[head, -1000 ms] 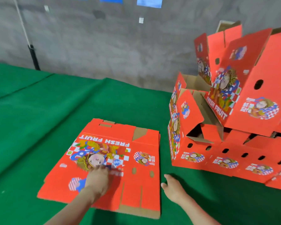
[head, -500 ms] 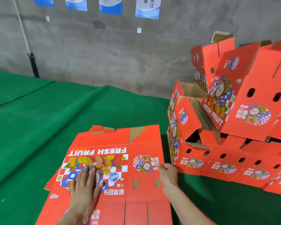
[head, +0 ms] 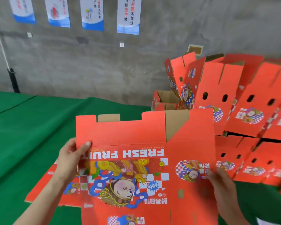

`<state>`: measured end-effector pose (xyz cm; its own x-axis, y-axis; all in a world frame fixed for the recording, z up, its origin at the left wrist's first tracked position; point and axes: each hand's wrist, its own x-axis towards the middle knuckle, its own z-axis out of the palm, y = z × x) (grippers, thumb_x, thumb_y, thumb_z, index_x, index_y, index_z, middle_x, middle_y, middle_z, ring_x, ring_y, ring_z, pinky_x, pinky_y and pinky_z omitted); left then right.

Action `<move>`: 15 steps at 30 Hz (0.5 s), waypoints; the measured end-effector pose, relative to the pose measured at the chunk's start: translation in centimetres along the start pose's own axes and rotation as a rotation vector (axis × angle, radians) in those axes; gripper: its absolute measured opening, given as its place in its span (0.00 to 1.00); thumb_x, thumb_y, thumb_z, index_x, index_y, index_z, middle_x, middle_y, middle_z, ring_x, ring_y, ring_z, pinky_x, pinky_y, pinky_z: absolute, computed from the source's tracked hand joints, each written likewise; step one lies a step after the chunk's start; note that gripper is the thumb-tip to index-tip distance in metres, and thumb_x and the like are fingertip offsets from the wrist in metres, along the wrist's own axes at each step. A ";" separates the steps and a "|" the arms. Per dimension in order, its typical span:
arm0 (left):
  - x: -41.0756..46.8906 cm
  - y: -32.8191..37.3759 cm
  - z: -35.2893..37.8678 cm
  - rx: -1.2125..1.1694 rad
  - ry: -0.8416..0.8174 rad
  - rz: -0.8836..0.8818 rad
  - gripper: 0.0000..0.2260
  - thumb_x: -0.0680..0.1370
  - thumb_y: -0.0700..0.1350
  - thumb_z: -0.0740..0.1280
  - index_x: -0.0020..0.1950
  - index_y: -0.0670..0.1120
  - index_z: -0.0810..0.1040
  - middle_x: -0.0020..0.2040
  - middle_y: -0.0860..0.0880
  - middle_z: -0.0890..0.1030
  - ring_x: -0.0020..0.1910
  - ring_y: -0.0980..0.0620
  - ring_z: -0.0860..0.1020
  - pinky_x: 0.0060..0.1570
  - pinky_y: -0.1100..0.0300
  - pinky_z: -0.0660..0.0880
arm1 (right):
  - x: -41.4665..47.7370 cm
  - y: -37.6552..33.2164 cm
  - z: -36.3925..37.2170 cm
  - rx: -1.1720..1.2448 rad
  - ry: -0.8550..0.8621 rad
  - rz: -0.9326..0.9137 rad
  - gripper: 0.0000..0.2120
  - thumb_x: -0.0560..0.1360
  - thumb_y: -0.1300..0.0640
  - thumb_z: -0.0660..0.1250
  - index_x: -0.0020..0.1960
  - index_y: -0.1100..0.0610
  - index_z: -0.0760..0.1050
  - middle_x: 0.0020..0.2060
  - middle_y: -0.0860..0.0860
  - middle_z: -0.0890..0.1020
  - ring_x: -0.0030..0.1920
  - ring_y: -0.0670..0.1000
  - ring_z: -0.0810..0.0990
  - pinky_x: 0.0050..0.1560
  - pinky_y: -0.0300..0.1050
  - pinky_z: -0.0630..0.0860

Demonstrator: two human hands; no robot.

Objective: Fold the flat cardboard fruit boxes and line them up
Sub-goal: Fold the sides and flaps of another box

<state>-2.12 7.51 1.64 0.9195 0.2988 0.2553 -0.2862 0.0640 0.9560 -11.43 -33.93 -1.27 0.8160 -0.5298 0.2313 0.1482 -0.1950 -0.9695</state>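
Left grip [head: 71, 157], right grip [head: 221, 187]: flat box [head: 136, 135] between.

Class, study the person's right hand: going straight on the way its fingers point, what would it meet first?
Probably the flat box: the right hand, at its right edge, points up-left across the printed face. Blur hides the exact contact.

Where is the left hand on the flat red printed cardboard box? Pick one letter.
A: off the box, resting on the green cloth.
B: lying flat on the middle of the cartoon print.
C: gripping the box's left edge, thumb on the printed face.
C: the left hand wraps the left edge of the flat red printed cardboard box, its thumb lying on the red face beside the FRESH FRUIT lettering.
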 end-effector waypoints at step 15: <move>-10.0 5.1 12.6 -0.178 -0.270 0.198 0.14 0.72 0.35 0.68 0.44 0.55 0.80 0.41 0.53 0.84 0.37 0.59 0.81 0.36 0.67 0.77 | -0.3 -10.3 -9.6 -0.637 0.125 -0.669 0.17 0.71 0.58 0.73 0.58 0.62 0.77 0.51 0.50 0.75 0.46 0.50 0.76 0.52 0.29 0.65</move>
<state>-9.34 -7.12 5.78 0.8730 0.0620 0.4838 -0.4857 0.2019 0.8505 -18.55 -39.70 9.42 0.6002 -0.2216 0.7685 0.2007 -0.8884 -0.4129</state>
